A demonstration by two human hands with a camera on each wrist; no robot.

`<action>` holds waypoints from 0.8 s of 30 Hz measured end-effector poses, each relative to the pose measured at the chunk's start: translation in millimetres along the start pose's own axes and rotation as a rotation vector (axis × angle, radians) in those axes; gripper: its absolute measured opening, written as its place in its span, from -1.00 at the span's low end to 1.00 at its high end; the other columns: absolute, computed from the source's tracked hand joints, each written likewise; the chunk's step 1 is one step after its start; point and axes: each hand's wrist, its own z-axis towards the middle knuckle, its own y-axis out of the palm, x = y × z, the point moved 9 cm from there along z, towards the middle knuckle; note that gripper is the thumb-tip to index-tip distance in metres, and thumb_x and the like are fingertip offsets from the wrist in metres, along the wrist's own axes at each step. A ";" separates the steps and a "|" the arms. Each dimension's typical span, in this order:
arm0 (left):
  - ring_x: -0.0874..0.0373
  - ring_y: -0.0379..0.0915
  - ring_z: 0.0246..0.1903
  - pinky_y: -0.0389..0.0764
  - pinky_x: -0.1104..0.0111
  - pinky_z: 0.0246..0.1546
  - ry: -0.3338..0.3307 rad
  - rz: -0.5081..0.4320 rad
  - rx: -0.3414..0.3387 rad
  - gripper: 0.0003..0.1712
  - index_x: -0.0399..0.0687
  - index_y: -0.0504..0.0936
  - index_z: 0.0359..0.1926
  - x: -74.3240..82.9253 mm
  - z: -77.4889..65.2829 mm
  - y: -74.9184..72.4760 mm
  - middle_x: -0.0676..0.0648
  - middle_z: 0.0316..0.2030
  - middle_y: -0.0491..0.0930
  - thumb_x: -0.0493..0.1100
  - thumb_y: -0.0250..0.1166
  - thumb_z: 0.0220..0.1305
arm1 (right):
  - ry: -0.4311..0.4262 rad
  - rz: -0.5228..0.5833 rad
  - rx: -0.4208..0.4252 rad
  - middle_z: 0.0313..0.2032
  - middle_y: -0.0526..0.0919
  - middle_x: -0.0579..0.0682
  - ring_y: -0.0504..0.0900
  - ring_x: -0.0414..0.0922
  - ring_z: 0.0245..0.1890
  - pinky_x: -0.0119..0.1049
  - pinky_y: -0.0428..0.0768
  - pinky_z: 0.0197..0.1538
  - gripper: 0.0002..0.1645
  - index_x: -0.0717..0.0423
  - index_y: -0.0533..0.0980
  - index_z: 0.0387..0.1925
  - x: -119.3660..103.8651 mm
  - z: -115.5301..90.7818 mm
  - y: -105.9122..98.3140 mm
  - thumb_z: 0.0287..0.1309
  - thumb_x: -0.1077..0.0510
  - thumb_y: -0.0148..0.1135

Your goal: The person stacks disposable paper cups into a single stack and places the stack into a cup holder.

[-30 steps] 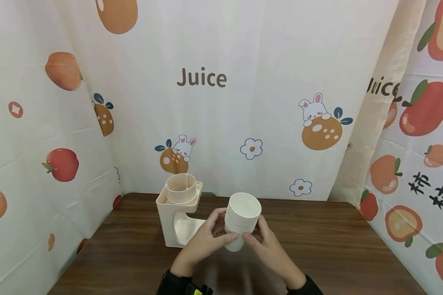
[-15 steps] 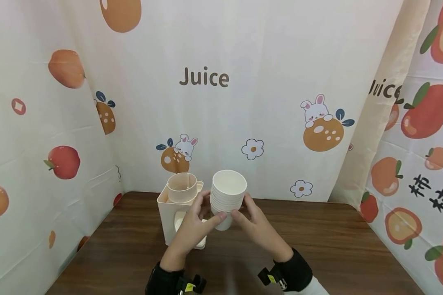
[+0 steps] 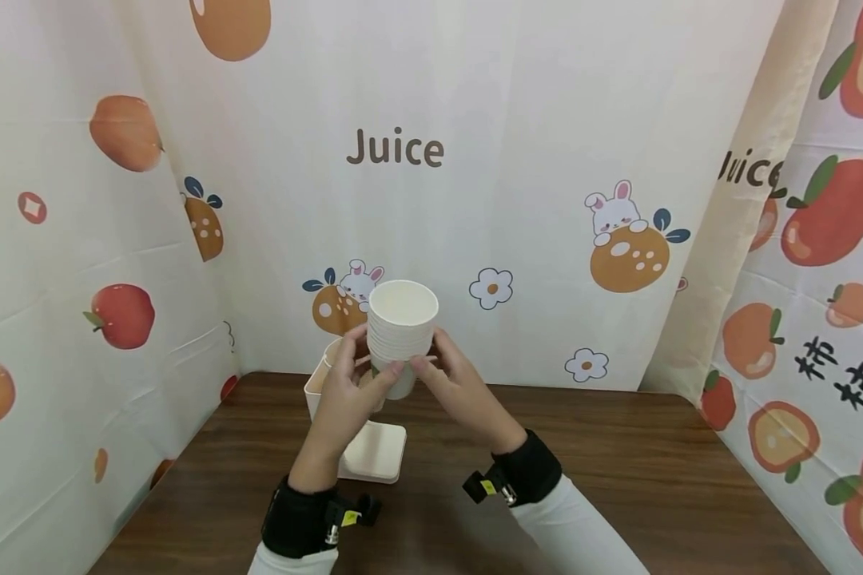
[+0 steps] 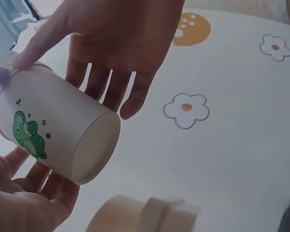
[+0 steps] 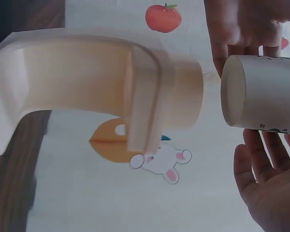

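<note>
In the head view, a nested stack of white paper cups (image 3: pixel 403 331) stands upright, mouths up, held in the air between both hands. My left hand (image 3: pixel 340 395) grips its left side and my right hand (image 3: pixel 460 383) its right, thumbs at the near side. A green cartoon print shows on the lowest cup (image 4: pixel 58 125) in the left wrist view. Just behind and below the stack is a beige dispenser (image 3: pixel 374 454) with a flat foot, partly hidden by the left hand. Its round tube (image 5: pixel 186 92) lies just beneath the cup's base in the right wrist view.
The dispenser stands on a dark brown wooden table (image 3: pixel 582 471). Fruit-printed white curtains (image 3: pixel 518 176) enclose the back and both sides. Black straps with small cameras sit on both wrists.
Both hands have raised the cup stack and carried it left and away from the body, from beside the dispenser to in front of its top. The dispenser stays put.
</note>
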 end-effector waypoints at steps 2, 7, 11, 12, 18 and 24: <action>-0.06 0.29 0.20 0.35 -0.05 0.21 0.015 0.012 0.012 -0.25 -0.14 0.21 0.43 2.9 4.4 -6.8 -0.17 0.22 0.35 -0.22 0.34 0.31 | -0.006 -0.005 -0.002 0.28 0.39 -0.12 0.43 -0.07 0.18 -0.01 0.49 0.14 -0.30 -0.22 0.10 0.52 -2.8 9.8 2.3 0.49 -0.24 -0.01; -0.02 0.28 0.19 0.36 -0.02 0.22 0.036 0.030 0.042 -0.25 -0.14 0.19 0.44 7.7 14.5 -23.8 -0.16 0.22 0.34 -0.20 0.32 0.32 | -0.049 -0.030 -0.008 0.28 0.39 -0.10 0.43 -0.09 0.18 -0.01 0.44 0.18 -0.25 -0.17 0.10 0.52 -14.1 30.7 8.8 0.46 -0.30 -0.01; 0.03 0.26 0.18 0.30 0.00 0.27 0.048 0.039 0.073 -0.25 -0.12 0.20 0.44 9.6 18.3 -37.1 -0.12 0.23 0.34 -0.22 0.32 0.31 | -0.048 -0.045 -0.021 0.29 0.38 -0.12 0.42 -0.12 0.18 0.00 0.41 0.18 -0.21 -0.18 0.13 0.51 -16.2 41.3 15.7 0.42 -0.36 -0.01; 0.05 0.27 0.18 0.28 0.01 0.29 0.052 0.044 0.079 -0.25 -0.13 0.20 0.44 9.4 18.6 -40.0 -0.12 0.23 0.34 -0.23 0.32 0.30 | -0.048 -0.049 -0.024 0.29 0.39 -0.13 0.42 -0.12 0.19 0.01 0.41 0.18 -0.21 -0.17 0.14 0.51 -15.7 43.2 17.3 0.42 -0.37 -0.01; 0.08 0.29 0.16 0.25 0.03 0.33 0.066 0.095 0.085 -0.23 -0.14 0.20 0.45 2.6 22.7 -52.7 -0.12 0.25 0.34 -0.23 0.32 0.30 | -0.034 -0.061 -0.034 0.30 0.38 -0.15 0.41 -0.15 0.22 -0.05 0.42 0.20 -0.23 -0.19 0.15 0.50 -10.3 50.6 24.7 0.42 -0.35 0.01; 0.03 0.29 0.17 0.27 -0.02 0.32 0.051 0.125 0.062 -0.22 -0.16 0.17 0.46 -8.4 28.1 -56.7 -0.17 0.25 0.34 -0.21 0.32 0.32 | -0.018 -0.064 -0.032 0.31 0.39 -0.12 0.41 -0.14 0.23 -0.07 0.43 0.21 -0.27 -0.18 0.14 0.50 -1.6 55.1 26.4 0.45 -0.28 0.04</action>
